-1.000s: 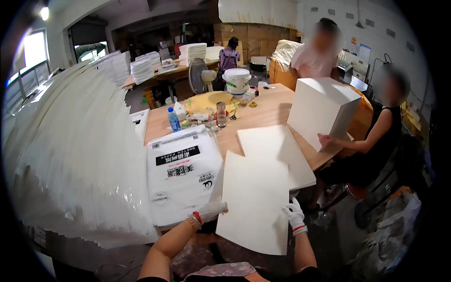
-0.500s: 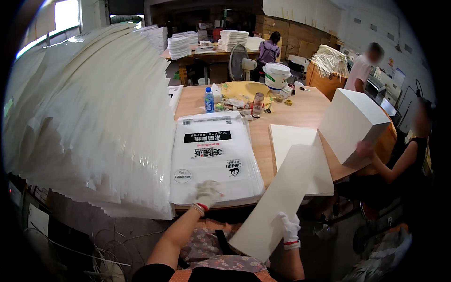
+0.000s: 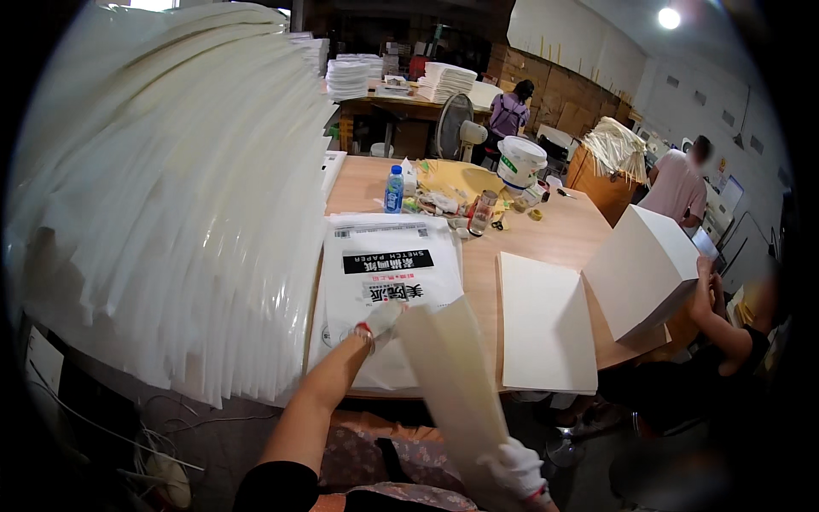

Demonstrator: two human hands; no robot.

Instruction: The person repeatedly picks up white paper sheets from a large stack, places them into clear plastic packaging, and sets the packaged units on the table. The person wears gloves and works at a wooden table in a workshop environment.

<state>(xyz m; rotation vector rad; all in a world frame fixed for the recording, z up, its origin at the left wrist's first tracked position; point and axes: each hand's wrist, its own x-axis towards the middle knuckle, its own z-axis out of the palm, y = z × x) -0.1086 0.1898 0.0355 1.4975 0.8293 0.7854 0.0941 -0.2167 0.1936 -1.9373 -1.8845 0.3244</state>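
My right hand (image 3: pixel 516 469), in a white glove with a red cuff, grips the lower end of a stack of cream paper sheets (image 3: pixel 452 375). The stack is tilted and slightly curved, its far end above the near part of a pile of printed white plastic bags (image 3: pixel 388 230). My left hand (image 3: pixel 384 320), also gloved, is over the top bag, close to the stack's left corner. Motion blurs its fingers, so whether it pinches the bag cannot be made out. More white sheets (image 3: pixel 546 328) lie flat on the table to the right.
A tall heap of filled clear bags (image 3: pixel 171 213) rises on the left. Across the table (image 3: pixel 486 282) stand a blue-labelled bottle (image 3: pixel 393 189), a glass (image 3: pixel 483 212), a white bucket (image 3: pixel 520 162) and a fan (image 3: pixel 455 125). At right, a co-worker's hands (image 3: pixel 706 282) touch a big white paper block (image 3: pixel 640 269).
My right hand has swung the paper stack leftward, off the flat sheets and over the bags. My left hand has moved slightly up the top bag. The co-worker's hands have shifted on the block.
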